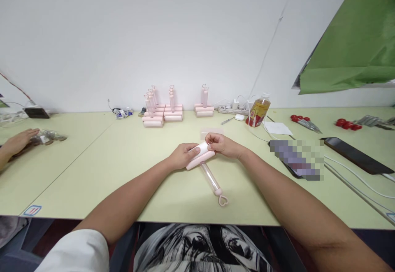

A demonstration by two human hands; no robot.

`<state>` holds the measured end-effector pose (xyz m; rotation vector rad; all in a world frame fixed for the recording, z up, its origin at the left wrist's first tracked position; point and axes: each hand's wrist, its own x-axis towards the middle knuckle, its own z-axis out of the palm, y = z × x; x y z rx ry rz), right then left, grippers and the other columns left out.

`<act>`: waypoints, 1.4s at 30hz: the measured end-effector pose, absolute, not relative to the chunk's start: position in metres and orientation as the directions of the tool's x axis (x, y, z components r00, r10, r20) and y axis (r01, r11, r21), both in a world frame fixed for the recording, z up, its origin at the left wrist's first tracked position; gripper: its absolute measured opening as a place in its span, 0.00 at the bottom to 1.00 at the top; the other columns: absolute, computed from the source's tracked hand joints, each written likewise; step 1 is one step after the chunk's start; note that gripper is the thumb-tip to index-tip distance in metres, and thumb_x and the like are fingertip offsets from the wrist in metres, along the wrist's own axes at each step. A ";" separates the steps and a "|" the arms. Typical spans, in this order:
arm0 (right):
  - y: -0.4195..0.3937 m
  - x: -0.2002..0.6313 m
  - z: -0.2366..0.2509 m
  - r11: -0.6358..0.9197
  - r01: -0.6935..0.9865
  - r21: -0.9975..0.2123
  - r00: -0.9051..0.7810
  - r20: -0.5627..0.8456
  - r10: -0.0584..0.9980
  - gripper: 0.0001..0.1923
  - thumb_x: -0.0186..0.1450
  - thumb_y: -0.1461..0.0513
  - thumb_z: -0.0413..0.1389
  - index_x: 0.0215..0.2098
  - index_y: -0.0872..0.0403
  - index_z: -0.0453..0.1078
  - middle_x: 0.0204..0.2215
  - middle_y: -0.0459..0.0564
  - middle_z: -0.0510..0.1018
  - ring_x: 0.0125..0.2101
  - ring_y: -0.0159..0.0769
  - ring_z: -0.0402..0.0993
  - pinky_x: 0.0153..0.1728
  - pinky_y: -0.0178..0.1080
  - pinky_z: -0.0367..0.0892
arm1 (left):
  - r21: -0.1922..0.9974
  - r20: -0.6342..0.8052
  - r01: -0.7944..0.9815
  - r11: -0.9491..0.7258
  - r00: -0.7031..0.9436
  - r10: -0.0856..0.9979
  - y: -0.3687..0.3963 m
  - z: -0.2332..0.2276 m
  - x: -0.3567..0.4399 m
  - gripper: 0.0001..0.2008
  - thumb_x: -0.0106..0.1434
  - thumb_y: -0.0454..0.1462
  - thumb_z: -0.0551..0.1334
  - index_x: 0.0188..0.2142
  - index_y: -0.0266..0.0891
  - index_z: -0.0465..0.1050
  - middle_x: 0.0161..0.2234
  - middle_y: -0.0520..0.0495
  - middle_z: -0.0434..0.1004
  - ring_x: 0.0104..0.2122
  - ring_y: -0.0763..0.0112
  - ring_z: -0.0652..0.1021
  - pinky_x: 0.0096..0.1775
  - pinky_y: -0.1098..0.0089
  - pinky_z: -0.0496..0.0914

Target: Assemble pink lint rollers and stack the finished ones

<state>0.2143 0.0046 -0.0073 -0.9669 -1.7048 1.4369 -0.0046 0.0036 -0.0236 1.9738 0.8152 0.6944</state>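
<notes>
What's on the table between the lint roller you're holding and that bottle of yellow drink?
In the head view, bare table separates the lint roller from the bottle.

Pale pink lint roller (203,156), light-green table (123,161)

Both forearms reach forward, left hand (182,155) and right hand (222,144) meeting, each grip curled closed.
</notes>
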 end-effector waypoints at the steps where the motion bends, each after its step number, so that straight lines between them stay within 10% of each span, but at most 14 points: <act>1: 0.004 0.214 -0.009 0.101 0.111 -0.989 -0.473 0.037 0.880 0.12 0.54 0.60 0.62 0.31 0.54 0.63 0.21 0.37 0.64 0.20 0.25 0.61 0.21 0.30 0.57 | 0.866 0.151 0.288 -0.408 0.627 0.764 0.004 -0.025 -0.006 0.25 0.65 0.52 0.53 0.44 0.35 0.76 0.32 0.48 0.76 0.30 0.70 0.72 0.32 0.72 0.63; 7: 0.001 0.209 -0.022 0.101 0.272 -0.957 -0.424 -0.025 0.905 0.18 0.61 0.51 0.56 0.42 0.57 0.69 0.17 0.39 0.68 0.15 0.27 0.63 0.17 0.30 0.61 | 0.846 0.135 0.354 -0.398 0.580 0.803 0.008 -0.022 -0.015 0.24 0.63 0.52 0.56 0.46 0.36 0.76 0.39 0.46 0.79 0.36 0.65 0.75 0.36 0.70 0.67; 14: 0.004 0.208 -0.028 0.037 0.247 -0.968 -0.414 -0.071 0.907 0.18 0.63 0.49 0.54 0.29 0.57 0.68 0.12 0.40 0.68 0.10 0.24 0.59 0.11 0.27 0.55 | 0.829 0.084 0.402 -0.389 0.599 0.797 0.012 -0.019 -0.023 0.25 0.56 0.51 0.63 0.45 0.36 0.77 0.41 0.45 0.80 0.40 0.59 0.77 0.39 0.68 0.70; 23: 0.007 0.200 -0.030 -0.217 0.020 -0.976 -0.457 -0.202 0.866 0.09 0.63 0.59 0.59 0.36 0.57 0.69 0.19 0.45 0.74 0.18 0.29 0.72 0.23 0.35 0.77 | 0.773 0.105 0.433 -0.464 0.635 0.766 0.026 -0.013 -0.031 0.23 0.59 0.50 0.60 0.46 0.37 0.77 0.44 0.44 0.80 0.42 0.59 0.77 0.44 0.65 0.69; 42: 0.002 0.175 -0.024 -0.205 0.153 -0.967 -0.327 -0.245 0.913 0.02 0.61 0.66 0.54 0.31 0.56 0.68 0.15 0.46 0.73 0.16 0.30 0.71 0.19 0.34 0.75 | 0.759 0.151 0.390 -0.521 0.673 0.724 0.036 -0.017 -0.036 0.24 0.61 0.52 0.58 0.44 0.35 0.78 0.42 0.44 0.80 0.42 0.59 0.77 0.44 0.68 0.69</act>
